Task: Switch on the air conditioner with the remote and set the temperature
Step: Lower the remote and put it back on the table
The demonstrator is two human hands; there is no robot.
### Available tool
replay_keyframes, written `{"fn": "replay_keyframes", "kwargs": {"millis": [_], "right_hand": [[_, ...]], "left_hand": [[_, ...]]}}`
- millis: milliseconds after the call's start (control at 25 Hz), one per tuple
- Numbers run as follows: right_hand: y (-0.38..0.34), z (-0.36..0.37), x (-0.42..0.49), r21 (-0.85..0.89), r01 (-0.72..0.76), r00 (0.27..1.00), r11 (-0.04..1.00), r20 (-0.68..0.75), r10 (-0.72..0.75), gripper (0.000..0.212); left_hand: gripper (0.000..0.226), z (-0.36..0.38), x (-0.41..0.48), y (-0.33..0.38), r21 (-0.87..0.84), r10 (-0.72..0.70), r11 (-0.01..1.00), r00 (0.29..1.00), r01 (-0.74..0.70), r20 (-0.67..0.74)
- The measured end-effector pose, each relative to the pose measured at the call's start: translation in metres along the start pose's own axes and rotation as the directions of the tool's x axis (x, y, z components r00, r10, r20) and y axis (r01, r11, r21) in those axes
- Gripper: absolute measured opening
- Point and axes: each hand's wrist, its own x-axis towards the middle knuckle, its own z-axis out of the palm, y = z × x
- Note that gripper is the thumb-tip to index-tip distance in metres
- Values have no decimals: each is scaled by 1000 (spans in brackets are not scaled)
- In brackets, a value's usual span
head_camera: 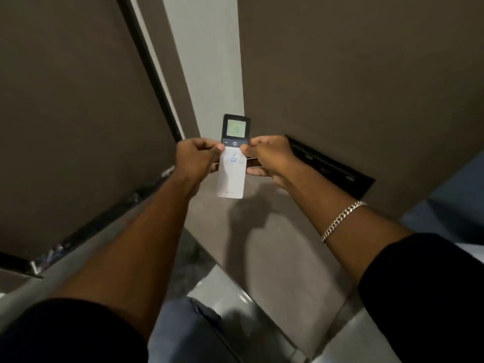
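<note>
Dark brown wall panels [353, 74] fill the view, split by a pale strip [209, 61] running toward 12 o'clock; a black vent [332, 166] sits at 3 o'clock of the hands. The air-conditioner remote [232, 163] is upright at centre, its screen [236, 128] reading 19. Left hand [195, 159] and right hand [267, 158] grip its 2 sides, thumbs on the buttons, arms outstretched; a chain bracelet [343, 220] circles the right wrist

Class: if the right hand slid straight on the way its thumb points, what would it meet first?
Probably the left hand, gripping the white-and-black remote from the opposite side; the right hand already holds that remote.
</note>
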Motion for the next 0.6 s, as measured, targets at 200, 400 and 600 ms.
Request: {"fn": "replay_keyframes", "kwargs": {"millis": [200, 400, 600], "right_hand": [[102, -36, 38, 69, -272, 947, 960, -158, 280, 18], [158, -36, 54, 150, -430, 859, 890, -237, 454, 6], [181, -41, 67, 227, -444, 806, 867, -322, 497, 22]], "left_hand": [[15, 66, 13, -100, 190, -148, 973, 986, 132, 73], [30, 97, 20, -147, 396, -178, 910, 979, 125, 100], [37, 112, 26, -168, 459, -222, 876, 968, 145, 118]]}}
